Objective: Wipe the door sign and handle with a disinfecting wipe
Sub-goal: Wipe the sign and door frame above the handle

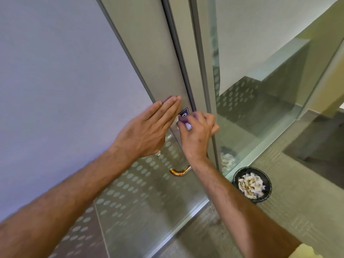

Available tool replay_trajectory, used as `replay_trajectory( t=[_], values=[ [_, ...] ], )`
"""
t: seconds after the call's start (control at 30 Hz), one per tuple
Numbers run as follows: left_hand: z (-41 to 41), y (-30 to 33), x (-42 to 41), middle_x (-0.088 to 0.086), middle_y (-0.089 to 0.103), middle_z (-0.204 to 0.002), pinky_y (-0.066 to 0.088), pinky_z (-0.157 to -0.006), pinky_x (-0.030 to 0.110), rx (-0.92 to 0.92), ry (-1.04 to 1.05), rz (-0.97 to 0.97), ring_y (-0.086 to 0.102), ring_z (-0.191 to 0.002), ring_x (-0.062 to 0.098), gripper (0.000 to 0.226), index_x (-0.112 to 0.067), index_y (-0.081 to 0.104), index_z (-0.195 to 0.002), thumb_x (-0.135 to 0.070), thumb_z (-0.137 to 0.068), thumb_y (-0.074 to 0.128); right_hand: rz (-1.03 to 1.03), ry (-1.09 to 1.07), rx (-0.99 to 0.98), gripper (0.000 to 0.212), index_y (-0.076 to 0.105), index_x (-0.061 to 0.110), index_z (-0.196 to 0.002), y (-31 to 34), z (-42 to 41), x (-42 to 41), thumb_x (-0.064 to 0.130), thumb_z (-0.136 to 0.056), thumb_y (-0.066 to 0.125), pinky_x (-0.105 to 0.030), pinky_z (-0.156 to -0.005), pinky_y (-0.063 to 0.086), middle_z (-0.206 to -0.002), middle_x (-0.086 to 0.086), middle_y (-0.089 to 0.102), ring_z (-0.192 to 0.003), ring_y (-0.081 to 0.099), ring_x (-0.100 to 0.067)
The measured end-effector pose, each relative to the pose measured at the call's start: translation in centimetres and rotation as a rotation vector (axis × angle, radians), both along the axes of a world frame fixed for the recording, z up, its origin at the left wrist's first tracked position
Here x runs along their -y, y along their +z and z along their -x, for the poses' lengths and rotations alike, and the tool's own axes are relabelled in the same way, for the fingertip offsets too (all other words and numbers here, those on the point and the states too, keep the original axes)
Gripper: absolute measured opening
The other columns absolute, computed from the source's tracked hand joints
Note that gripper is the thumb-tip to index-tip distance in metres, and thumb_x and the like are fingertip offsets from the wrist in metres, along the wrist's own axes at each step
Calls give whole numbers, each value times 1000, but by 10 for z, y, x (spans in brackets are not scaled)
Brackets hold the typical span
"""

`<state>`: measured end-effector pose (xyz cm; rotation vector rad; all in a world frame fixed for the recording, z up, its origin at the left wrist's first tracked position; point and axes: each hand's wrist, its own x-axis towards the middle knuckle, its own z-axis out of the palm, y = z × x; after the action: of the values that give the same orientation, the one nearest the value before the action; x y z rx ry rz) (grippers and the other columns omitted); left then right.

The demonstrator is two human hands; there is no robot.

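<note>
Bare forearms reach in: left hand (149,125) lies flat bracing the door (149,62), while right hand (197,131) pinches the wipe (188,126) against the sign (183,113) and should cover every edge.

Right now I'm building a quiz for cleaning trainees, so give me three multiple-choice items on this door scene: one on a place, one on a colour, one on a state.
1. Where does the black round wastebasket stand?
A. On the floor, right of the door
B. Hung on the curved metal door handle
C. Left of the door, by the wall

2. What colour is the small square door sign?
A. Red
B. Dark blue
C. Yellow

3. How is the left hand?
A. Clenched on the handle
B. Flat, fingers straight against the grey door frame
C. Holding the wipe

Key: 1 A, the basket of crumpled paper sits on the floor by the glass panel. 2 B, the sign shows dark blue above the right hand. 3 B, the open palm rests on the frame while the right hand presses the crumpled white wipe at the sign.
</note>
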<state>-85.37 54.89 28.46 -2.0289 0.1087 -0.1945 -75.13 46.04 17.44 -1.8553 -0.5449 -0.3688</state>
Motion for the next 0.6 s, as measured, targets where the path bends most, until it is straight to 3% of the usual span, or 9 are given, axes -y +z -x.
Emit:
replay_trajectory(
  t=[0.07,0.23,0.43,0.6],
  values=[
    [0,-1,0,23,5,-174,10,-132,44,-10,-1,9,10,-162,32,76,9,4,-164,-27,-99,16,29,24,6,9,65,30,-81,-6,5,0,39,-81,67,-31,-76,20,-84,17,59,-96,41,-11],
    [1,1,2,23,2,-174,8,-132,44,-22,18,23,8,-162,32,76,9,2,-165,-26,-98,16,329,202,-114,9,71,22,-77,-48,7,26,29,-83,69,-37,-77,24,-84,12,69,-98,44,-18],
    [5,8,0,23,5,-174,10,-131,44,5,19,24,10,-162,32,80,9,6,-165,-29,-98,27,58,102,-12,13,60,32,-72,4,3,-3,44,-77,59,-28,-73,13,-73,22,55,-89,30,-1],
    [0,4,4,23,3,-174,9,-132,44,-14,21,16,9,-162,32,79,8,4,-165,-30,-99,23,325,272,-105,8,70,20,-77,-45,3,27,26,-82,72,-36,-78,25,-83,11,69,-93,35,-8]
  ],
)
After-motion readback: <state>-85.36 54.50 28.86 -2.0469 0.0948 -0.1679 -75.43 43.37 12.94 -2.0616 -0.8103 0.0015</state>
